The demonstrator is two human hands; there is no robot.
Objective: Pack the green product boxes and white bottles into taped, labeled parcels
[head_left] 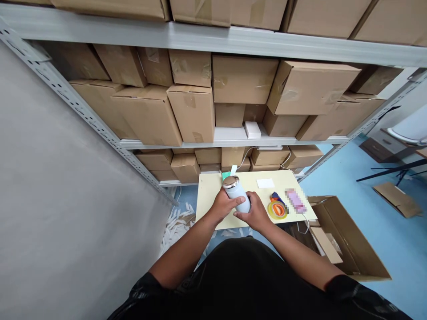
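Note:
Between both hands, over the pale yellow tabletop point(208, 195), is a light blue tumbler point(236, 192) with a shiny metal-rimmed lid and a pale tab standing up behind it. The tumbler tilts a little, its lid toward the upper left. My left hand point(224, 205) wraps round its left side, thumb across the front. My right hand point(254, 212) grips the lower right side, near the base. Behind the lid a green item point(226, 175) shows in part. A white card point(265, 183) lies on the table farther back.
Right of my hands lie a tape roll point(277, 210) and a pixelated pink object point(295, 201). Shelves point(227, 143) packed with cardboard boxes point(245, 80) rise ahead. A large open carton point(353, 240) stands at the right. Paper scraps point(176, 229) litter the floor at left, beside a grey wall.

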